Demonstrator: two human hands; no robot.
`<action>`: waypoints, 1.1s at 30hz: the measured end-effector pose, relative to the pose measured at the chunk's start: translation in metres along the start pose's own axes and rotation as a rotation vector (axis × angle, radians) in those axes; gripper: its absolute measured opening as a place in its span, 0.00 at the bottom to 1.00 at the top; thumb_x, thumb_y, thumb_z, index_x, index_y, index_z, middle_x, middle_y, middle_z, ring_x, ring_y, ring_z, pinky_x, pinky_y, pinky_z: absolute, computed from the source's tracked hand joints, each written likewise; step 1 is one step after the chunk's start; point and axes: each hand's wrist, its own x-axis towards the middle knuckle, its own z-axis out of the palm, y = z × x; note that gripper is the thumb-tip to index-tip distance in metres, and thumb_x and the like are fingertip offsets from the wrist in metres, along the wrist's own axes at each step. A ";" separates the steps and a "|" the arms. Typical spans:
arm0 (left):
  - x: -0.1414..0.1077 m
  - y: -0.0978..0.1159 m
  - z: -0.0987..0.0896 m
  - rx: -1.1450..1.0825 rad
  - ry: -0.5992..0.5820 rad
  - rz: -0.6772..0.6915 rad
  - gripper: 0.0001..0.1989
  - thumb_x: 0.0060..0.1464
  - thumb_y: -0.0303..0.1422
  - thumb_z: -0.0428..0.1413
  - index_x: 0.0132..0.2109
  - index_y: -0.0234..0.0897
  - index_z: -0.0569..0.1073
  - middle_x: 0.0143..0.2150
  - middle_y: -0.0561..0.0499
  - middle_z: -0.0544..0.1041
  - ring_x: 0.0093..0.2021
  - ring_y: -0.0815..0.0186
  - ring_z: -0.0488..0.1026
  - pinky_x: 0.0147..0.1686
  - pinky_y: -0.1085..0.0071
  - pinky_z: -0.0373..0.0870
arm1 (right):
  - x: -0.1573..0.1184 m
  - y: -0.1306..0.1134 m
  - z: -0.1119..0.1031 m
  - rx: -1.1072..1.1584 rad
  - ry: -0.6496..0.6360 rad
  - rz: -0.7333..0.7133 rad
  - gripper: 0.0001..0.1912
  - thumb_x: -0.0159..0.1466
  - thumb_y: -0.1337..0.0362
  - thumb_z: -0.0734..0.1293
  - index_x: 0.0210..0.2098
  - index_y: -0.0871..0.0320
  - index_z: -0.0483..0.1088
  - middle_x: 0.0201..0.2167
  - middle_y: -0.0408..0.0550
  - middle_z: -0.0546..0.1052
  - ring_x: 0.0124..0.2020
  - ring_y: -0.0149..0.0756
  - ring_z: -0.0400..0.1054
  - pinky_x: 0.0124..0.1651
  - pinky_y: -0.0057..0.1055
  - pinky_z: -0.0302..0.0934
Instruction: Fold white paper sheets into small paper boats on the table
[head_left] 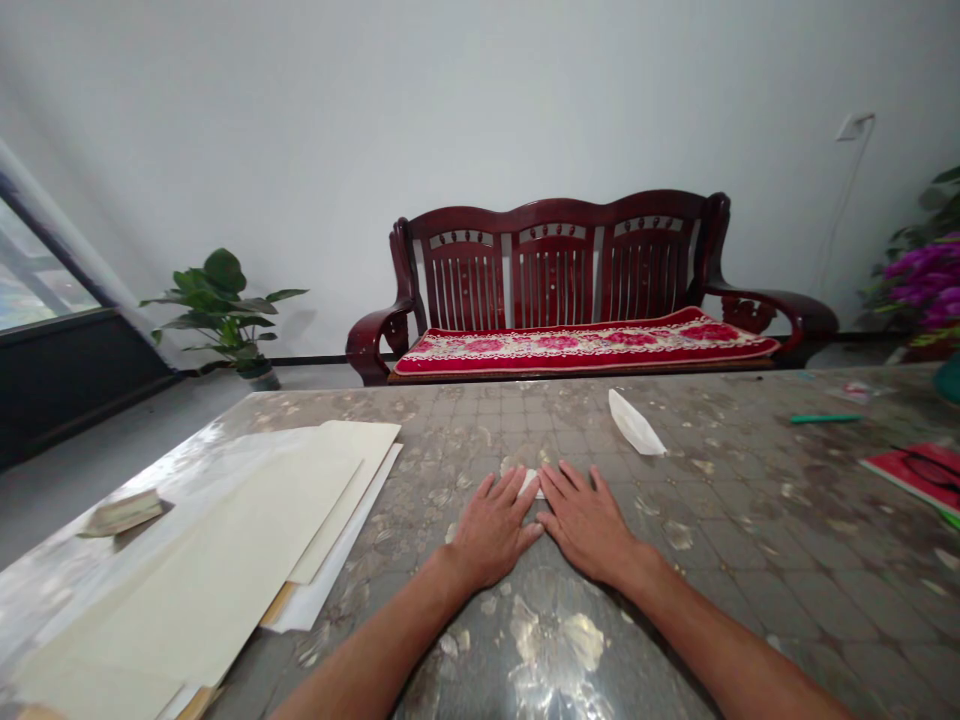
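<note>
My left hand lies flat on the patterned table cover, fingers stretched forward. Beside it, my right hand rests the same way, palm down, with the thumbs almost meeting. Under and between the fingertips of both hands shows a small white piece of paper, mostly hidden by them. Farther off, a white folded paper shape, pointed at its ends, lies to the right of my hands.
Large cream sheets are stacked at left, with a small bundle beside them. At right lie a green pen and a red book with glasses on it. A wooden bench stands beyond the table.
</note>
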 end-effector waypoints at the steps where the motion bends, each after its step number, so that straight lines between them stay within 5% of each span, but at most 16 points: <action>1: -0.001 -0.001 -0.002 -0.006 -0.012 0.011 0.30 0.66 0.47 0.42 0.69 0.40 0.52 0.69 0.40 0.58 0.68 0.56 0.55 0.64 0.56 0.53 | 0.000 0.002 0.001 0.021 -0.017 0.011 0.27 0.70 0.54 0.55 0.66 0.53 0.57 0.67 0.52 0.60 0.68 0.51 0.49 0.64 0.63 0.39; 8: -0.010 0.002 -0.011 -0.060 -0.038 -0.018 0.25 0.64 0.42 0.48 0.66 0.47 0.60 0.69 0.42 0.59 0.68 0.53 0.56 0.64 0.50 0.53 | 0.004 0.010 0.000 0.153 -0.004 0.088 0.22 0.71 0.58 0.55 0.63 0.45 0.61 0.66 0.48 0.62 0.68 0.49 0.50 0.64 0.62 0.42; 15: -0.014 0.003 -0.021 -0.202 0.002 -0.050 0.23 0.60 0.35 0.54 0.62 0.49 0.67 0.69 0.43 0.59 0.68 0.54 0.57 0.64 0.50 0.55 | 0.013 0.031 0.012 0.365 0.130 0.175 0.20 0.70 0.60 0.55 0.56 0.52 0.71 0.56 0.48 0.74 0.63 0.42 0.60 0.64 0.47 0.50; 19: -0.015 0.000 -0.020 -0.374 0.108 -0.039 0.19 0.55 0.26 0.55 0.52 0.47 0.76 0.67 0.47 0.63 0.65 0.59 0.61 0.63 0.60 0.59 | 0.015 0.036 0.013 0.445 0.172 0.160 0.18 0.69 0.60 0.57 0.50 0.54 0.75 0.52 0.48 0.77 0.59 0.42 0.63 0.63 0.44 0.53; 23: -0.011 -0.007 -0.012 -0.583 0.341 -0.215 0.14 0.52 0.21 0.51 0.38 0.41 0.78 0.56 0.48 0.74 0.56 0.63 0.71 0.57 0.64 0.67 | 0.014 0.032 0.007 0.464 0.189 0.158 0.16 0.67 0.61 0.60 0.48 0.54 0.75 0.50 0.49 0.77 0.55 0.41 0.66 0.60 0.41 0.55; 25: -0.007 -0.009 -0.008 -0.653 0.422 -0.314 0.10 0.52 0.24 0.52 0.38 0.39 0.76 0.50 0.47 0.76 0.50 0.63 0.73 0.50 0.66 0.71 | 0.014 0.030 0.004 0.474 0.190 0.162 0.14 0.65 0.62 0.62 0.47 0.54 0.76 0.49 0.50 0.78 0.54 0.41 0.67 0.59 0.40 0.57; 28: -0.003 -0.009 -0.008 -0.686 0.364 -0.395 0.14 0.53 0.30 0.56 0.48 0.39 0.74 0.46 0.49 0.76 0.40 0.65 0.74 0.39 0.70 0.73 | 0.013 0.027 0.000 0.514 0.202 0.173 0.13 0.62 0.64 0.64 0.44 0.55 0.76 0.46 0.49 0.78 0.51 0.41 0.68 0.56 0.38 0.59; 33: 0.003 -0.007 -0.009 -0.661 0.308 -0.405 0.14 0.54 0.31 0.57 0.49 0.40 0.75 0.42 0.51 0.77 0.35 0.68 0.73 0.41 0.69 0.72 | 0.014 0.025 0.001 0.555 0.247 0.169 0.12 0.59 0.65 0.65 0.41 0.54 0.76 0.43 0.48 0.79 0.48 0.41 0.68 0.54 0.37 0.60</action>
